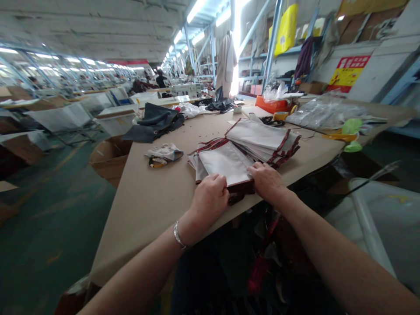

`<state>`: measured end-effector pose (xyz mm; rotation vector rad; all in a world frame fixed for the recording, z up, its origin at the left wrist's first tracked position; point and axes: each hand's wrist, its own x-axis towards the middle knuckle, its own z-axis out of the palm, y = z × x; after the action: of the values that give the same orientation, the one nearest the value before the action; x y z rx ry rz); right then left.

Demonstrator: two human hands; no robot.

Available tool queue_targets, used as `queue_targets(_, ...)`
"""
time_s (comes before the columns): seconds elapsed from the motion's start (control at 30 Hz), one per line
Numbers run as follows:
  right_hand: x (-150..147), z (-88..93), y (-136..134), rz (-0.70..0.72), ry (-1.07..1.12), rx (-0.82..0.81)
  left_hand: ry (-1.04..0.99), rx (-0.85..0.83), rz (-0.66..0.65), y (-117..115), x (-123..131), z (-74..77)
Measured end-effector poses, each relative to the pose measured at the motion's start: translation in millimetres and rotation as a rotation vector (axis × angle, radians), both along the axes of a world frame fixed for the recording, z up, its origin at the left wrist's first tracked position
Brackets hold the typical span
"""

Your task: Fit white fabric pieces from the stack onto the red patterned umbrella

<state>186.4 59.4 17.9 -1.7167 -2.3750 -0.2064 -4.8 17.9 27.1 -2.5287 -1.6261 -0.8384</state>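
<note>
A white fabric piece with dark red edging [226, 162] lies at the table's front edge, on top of others like it. My left hand [211, 194] is closed on its near left corner, fingers curled under. Its near right corner is pinched by my right hand [265, 178], thumb hidden. Just behind, to the right, a fanned stack of similar white pieces [259, 133] with dark red borders rests on the table. A pair of work gloves [164, 153] lies to the left of the pieces.
The brown-covered table [147, 192] carries dark cloth [157, 120] at its far left, an orange container [272, 104], a tape roll [280, 116] and clear plastic bags [324, 111]. A cardboard box [110, 159] stands beside the left edge. A white bin [387, 223] is at right.
</note>
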Motion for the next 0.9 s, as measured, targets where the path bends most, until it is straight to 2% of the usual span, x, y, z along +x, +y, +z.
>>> queue_targets(0.07, 5.9, 2.3, -6.0, -0.065, 0.104, -0.022, -0.048, -0.012, 0.038, -5.7, -8.5, -9.3)
queue_targets(0.17, 7.7, 2.1, -33.4, 0.003, 0.271, 0.032, -0.250, -0.128, 0.076, -9.5, -15.0, -29.0)
queue_targets(0.2, 7.4, -0.3, -46.6, 0.035, 0.280, 0.055, -0.392, -0.197, 0.086, -11.2, -13.9, -34.7)
queue_targets(0.27, 7.3, -10.2, -74.7, 0.055, 0.224, 0.041, -0.807, -0.367, 0.099, -17.6, -5.6, -42.1)
queue_targets(0.37, 11.5, -37.9, -111.0, -0.016, 0.118, -0.166, -1.423, -0.666, 0.058, -36.0, 18.2, -45.2)
queue_targets(0.43, 18.3, -61.0, -127.5, -0.064, 0.198, -0.342, -1.610, -0.854, 0.009, -50.6, 36.1, -49.0)
queue_targets(0.5, 27.2, -82.6, -138.9, -0.090, 0.538, -0.476, -1.641, -0.974, -0.003, -63.5, 51.4, -59.0)
queue_targets(0.57, 35.4, -98.4, -148.2, -0.137, 1.140, -0.588, -1.547, -1.055, 0.011, -73.4, 62.2, -73.7)
queue_targets(0.63, 40.0, -105.3, -157.7, -0.244, 1.798, -0.698, -1.395, -1.189, 0.005, -79.9, 68.7, -86.3)
queue_targets(0.7, 40.7, -101.2, -168.3, -0.333, 2.245, -0.837, -1.327, -1.366, -0.019, -82.0, 72.1, -90.1)
queue_targets(0.73, 40.3, -94.9, -173.3, -0.319, 2.349, -0.923, -1.351, -1.444, -0.038, -80.8, 73.4, -87.8)
queue_targets(0.83, 43.2, -62.9, -179.6, -0.079, 2.355, -1.086, -1.481, -1.574, -0.125, -67.2, 80.2, -67.7)
queue_targets(0.9, 52.1, -38.0, -169.0, 0.037, 2.349, -0.977, -1.522, -1.594, -0.193, -50.8, 90.1, -51.9)
